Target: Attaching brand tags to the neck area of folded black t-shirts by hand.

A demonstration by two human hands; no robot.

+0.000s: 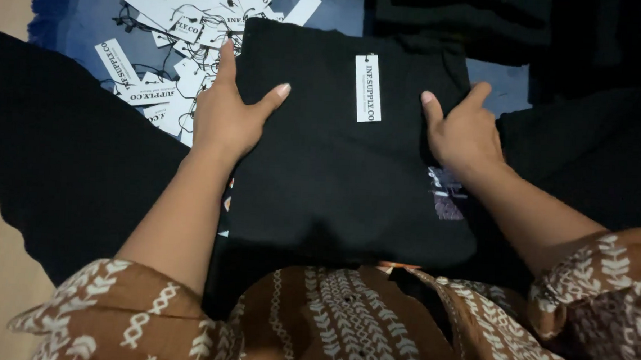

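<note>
One folded black garment [321, 166], one white hang tag [368, 88] attached, gripped at both edges by left hand [226, 118] and right hand [467, 132], fingers clamped on cloth.

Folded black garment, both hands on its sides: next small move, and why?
Probably slide the left hand inward and press the folded black garment flat. Both hands, the right hand too, only grip its side edges, with thumbs on top. The white hang tag already lies on its top face, while the pile of loose tags sits beyond the left hand.
</note>
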